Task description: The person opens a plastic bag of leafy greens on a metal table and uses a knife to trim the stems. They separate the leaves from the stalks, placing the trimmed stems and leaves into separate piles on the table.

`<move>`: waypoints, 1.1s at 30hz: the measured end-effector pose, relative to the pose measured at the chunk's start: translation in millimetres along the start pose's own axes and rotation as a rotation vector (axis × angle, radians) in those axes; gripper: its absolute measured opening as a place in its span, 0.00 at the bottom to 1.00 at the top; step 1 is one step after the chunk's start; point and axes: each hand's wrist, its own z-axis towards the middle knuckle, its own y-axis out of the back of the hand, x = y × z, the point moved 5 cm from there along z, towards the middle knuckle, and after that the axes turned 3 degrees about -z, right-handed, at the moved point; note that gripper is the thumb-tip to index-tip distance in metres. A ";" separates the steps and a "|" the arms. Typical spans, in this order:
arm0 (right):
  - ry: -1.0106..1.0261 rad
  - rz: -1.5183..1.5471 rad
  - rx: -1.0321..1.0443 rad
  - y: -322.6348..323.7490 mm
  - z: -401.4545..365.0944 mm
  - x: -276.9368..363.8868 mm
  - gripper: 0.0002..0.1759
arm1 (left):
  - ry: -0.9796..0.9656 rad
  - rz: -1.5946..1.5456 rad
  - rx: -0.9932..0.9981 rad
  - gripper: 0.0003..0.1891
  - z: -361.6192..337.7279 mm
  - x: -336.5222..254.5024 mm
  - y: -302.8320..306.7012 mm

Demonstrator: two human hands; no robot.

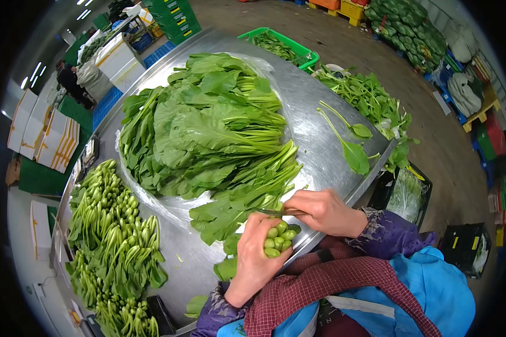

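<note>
My left hand (256, 253) is closed around a bunch of leafy greens (278, 238), whose rounded, pale green stalk ends face my body. In my right hand (329, 213) is a small knife (276, 212), its thin blade reaching left over the bunch near my left fingers. Just beyond both hands, a large pile of long-stalked leafy greens (208, 123) lies on a plastic sheet on the metal table (315, 129). Bundled greens with trimmed ends (115, 230) are stacked at the table's left side.
Loose leaves (354, 157) lie at the table's right. Beyond that edge are discarded greens (371, 98) and a green crate (312, 59). A black crate (413, 191) stands on the floor to the right. White foam boxes (115, 59) and a person (70, 81) are at the back left.
</note>
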 end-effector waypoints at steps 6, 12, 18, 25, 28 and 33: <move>-0.380 -0.240 0.533 -19.0 -50.9 -82.8 0.10 | -0.064 0.171 0.062 0.21 -11.2 8.4 0.9; -0.366 -0.326 0.062 1.5 -27.8 -115.9 0.08 | 0.091 0.007 0.206 0.23 -17.3 14.3 4.3; -0.278 -0.358 -0.024 -33.4 -5.8 -160.8 0.07 | 0.371 -0.127 0.179 0.24 -23.0 9.9 12.9; -0.559 0.272 -0.020 0.9 -7.3 -120.6 0.08 | 0.211 0.022 0.131 0.23 -21.6 15.2 15.4; -0.362 -0.031 -0.002 -9.7 -10.2 -127.7 0.10 | 0.117 0.044 0.149 0.24 -16.0 9.2 2.4; -0.307 -0.287 0.031 -42.5 -8.0 -164.0 0.12 | 0.072 0.068 0.200 0.23 -16.9 2.4 -1.9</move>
